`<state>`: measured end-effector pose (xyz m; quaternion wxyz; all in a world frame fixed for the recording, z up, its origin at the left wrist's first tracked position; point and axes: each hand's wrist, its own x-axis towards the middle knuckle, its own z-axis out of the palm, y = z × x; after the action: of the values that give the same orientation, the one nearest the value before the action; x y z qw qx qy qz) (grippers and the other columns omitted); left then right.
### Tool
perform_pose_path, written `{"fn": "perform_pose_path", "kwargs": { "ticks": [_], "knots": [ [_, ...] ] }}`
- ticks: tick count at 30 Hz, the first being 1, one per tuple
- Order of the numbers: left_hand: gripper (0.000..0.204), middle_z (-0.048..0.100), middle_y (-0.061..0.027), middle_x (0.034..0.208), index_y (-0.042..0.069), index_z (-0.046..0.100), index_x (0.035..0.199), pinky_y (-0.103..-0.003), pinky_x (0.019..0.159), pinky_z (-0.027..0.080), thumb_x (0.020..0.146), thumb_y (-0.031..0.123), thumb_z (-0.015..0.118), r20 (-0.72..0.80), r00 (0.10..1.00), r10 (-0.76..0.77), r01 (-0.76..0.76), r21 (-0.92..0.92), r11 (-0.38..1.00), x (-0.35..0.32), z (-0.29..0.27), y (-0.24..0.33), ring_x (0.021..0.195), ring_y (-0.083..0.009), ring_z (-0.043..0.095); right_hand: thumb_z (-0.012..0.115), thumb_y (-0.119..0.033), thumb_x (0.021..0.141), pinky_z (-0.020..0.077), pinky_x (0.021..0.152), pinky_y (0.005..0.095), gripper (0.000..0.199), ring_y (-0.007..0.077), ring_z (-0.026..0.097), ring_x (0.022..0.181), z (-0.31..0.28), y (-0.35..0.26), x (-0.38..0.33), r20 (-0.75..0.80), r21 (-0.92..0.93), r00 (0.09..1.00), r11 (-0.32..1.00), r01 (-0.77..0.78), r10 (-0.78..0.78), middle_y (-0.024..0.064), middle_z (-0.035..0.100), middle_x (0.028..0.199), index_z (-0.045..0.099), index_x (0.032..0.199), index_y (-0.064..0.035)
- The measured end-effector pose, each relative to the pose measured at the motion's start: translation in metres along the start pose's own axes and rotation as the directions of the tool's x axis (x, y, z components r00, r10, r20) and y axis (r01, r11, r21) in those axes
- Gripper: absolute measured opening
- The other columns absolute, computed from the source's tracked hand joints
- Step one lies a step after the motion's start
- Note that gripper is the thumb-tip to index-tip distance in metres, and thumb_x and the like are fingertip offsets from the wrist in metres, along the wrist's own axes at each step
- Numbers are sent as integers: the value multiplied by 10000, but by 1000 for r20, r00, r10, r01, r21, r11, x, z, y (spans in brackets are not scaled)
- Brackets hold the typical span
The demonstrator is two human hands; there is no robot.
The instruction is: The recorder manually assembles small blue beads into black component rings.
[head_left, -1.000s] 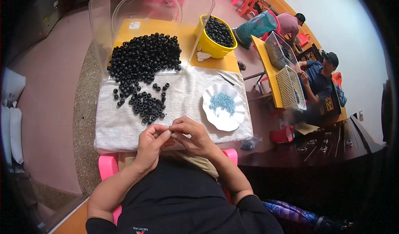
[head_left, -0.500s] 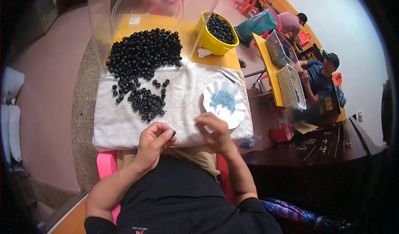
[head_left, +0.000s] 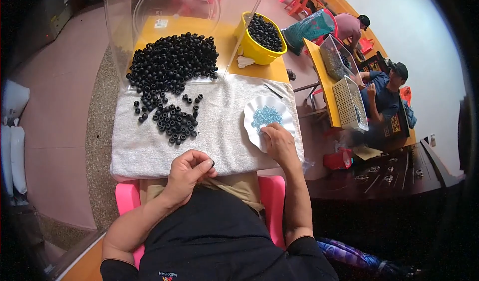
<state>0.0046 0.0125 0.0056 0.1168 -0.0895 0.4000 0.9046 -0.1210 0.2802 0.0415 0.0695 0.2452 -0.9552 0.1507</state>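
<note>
My left hand [head_left: 189,170] is closed in a pinch over the near edge of the towel, with one small round black bead [head_left: 213,164] between thumb and fingertips. Over the white scalloped plate [head_left: 254,138], my right hand [head_left: 280,142] has its fingers together, their tips at the near side of the small clear blue beads [head_left: 267,117]. Whatever those fingertips hold is hidden. A loose group of black beads with holes [head_left: 174,124] lies on the white towel [head_left: 142,153], beyond my left hand.
A clear plastic bin [head_left: 239,36] tipped on its side spills a large heap of black beads [head_left: 177,56] towards me. Right of it stands a yellow bucket [head_left: 249,48] of black beads. Thin tweezers [head_left: 273,92] lie beyond the plate. At right, a person [head_left: 381,94] works beside a perforated basket [head_left: 347,104].
My right hand has moved forward and right, from the near side of the plate onto the blue beads, its fingers closing. My left hand keeps its black bead, nearly still.
</note>
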Motion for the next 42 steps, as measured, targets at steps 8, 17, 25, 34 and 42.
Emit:
{"fn": "perform_pose_path", "kwargs": {
  "ticks": [8,17,25,34,42],
  "knots": [
    [71,659,-55,847,27,601,978,-238,697,547,930,72,628,11,1000,-15,15,6,1000,-1,-1,1,763,-125,663,610,-57,802,502,709,416,80,355,631,778,6,5,0,-10,-13,1000,1000,-11,11,151,629,839,662,855,-26],
    [80,660,-57,849,24,601,972,-239,694,551,923,74,640,2,1000,-15,15,-4,1000,0,-1,-1,751,-125,662,649,-29,709,501,568,342,63,268,628,597,12,9,-6,-196,102,980,995,2,18,135,622,711,609,756,-18],
    [79,662,-59,835,24,603,970,-241,688,551,920,71,643,-5,1000,-23,23,2,1000,0,-1,0,750,-127,664,655,22,691,482,565,289,111,179,613,607,15,13,-10,-219,276,974,961,5,58,99,615,702,608,785,-12],
    [71,662,-60,823,22,606,957,-242,688,551,920,70,643,-2,1000,-23,23,-1,1000,1,0,-1,737,-125,659,636,41,733,510,641,310,236,246,637,702,12,11,-10,-203,258,979,965,54,0,135,646,865,668,961,-7],
    [89,664,-55,836,16,615,979,-245,698,554,923,80,643,5,1000,-26,26,-7,1000,2,-1,-2,744,-120,658,621,78,780,510,639,267,212,175,643,720,19,14,-12,-243,337,970,936,97,-13,111,662,890,655,975,5]
  ]
}}
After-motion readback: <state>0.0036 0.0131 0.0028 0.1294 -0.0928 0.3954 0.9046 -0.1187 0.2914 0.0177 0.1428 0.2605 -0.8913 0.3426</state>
